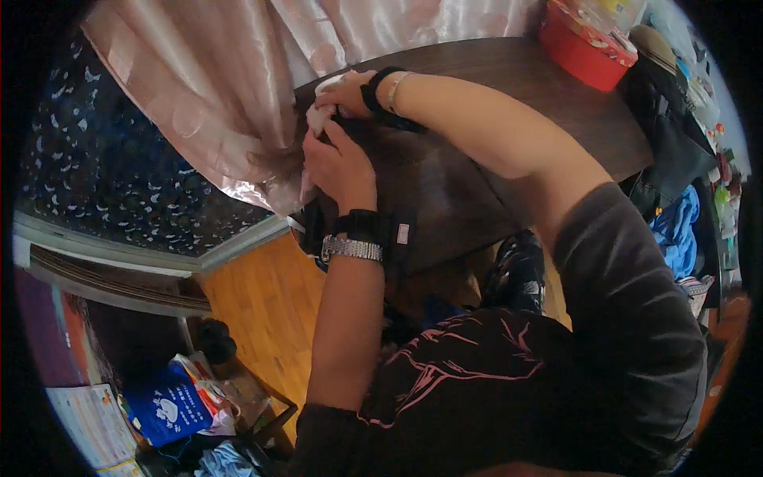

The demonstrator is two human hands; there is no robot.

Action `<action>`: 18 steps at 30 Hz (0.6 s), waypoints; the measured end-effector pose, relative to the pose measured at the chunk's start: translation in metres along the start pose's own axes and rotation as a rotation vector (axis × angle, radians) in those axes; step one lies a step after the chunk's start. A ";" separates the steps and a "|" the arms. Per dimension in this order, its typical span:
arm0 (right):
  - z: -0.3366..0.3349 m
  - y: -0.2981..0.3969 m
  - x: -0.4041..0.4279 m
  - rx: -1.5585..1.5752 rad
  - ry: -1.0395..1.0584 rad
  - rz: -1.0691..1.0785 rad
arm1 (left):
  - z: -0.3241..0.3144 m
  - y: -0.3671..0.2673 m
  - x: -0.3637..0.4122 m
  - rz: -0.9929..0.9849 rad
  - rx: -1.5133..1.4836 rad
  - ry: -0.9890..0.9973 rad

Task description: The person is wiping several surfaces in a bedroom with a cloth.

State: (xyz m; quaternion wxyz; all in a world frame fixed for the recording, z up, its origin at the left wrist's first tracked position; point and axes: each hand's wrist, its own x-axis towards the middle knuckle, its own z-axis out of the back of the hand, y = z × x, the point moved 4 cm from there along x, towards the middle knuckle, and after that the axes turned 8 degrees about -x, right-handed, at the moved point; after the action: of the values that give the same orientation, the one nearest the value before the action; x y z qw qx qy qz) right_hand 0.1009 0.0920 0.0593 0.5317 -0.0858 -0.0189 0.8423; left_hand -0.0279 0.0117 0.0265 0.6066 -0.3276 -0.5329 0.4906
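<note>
At the far left end of a dark wooden table (pixel 572 119), both of my hands grip a crumpled whitish cloth or tissue (pixel 320 117). My right hand (pixel 351 94) holds its upper part, with the fingers folded over it. Just below, my left hand (pixel 341 167) pinches the lower part between thumb and fingers. A black band and a silver metal watch (pixel 353 248) circle my left wrist. Another black band (pixel 372 92) is on my right wrist. The inner side of the cloth is hidden by my fingers.
A pink satin curtain (pixel 238 77) hangs against the table's far and left edges, close to my hands. At the back right stands a red round box (pixel 581 56). A blue bag (pixel 170 405) bearing writing lies at lower left, beyond the wooden floor (pixel 268 298).
</note>
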 end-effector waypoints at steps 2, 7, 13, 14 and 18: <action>-0.001 -0.015 0.001 0.006 0.140 -0.133 | -0.004 0.008 0.002 -0.032 0.037 -0.008; 0.000 -0.025 -0.031 -0.065 0.152 -0.224 | 0.009 0.025 0.002 0.004 0.116 -0.076; -0.046 -0.129 -0.145 -0.046 0.203 -0.363 | 0.011 0.031 0.006 0.016 0.140 -0.029; -0.057 -0.146 -0.175 0.260 -0.018 -0.572 | 0.015 0.031 0.005 0.014 0.143 -0.034; -0.094 -0.218 -0.295 -0.110 0.199 -0.458 | -0.008 0.017 0.002 -0.018 0.148 -0.017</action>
State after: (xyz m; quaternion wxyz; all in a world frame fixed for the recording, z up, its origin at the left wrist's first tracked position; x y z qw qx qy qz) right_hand 0.4344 -0.0840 0.0303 0.7024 -0.1907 -0.0313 0.6850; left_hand -0.0245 0.0201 0.0098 0.6290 -0.2726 -0.5033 0.5261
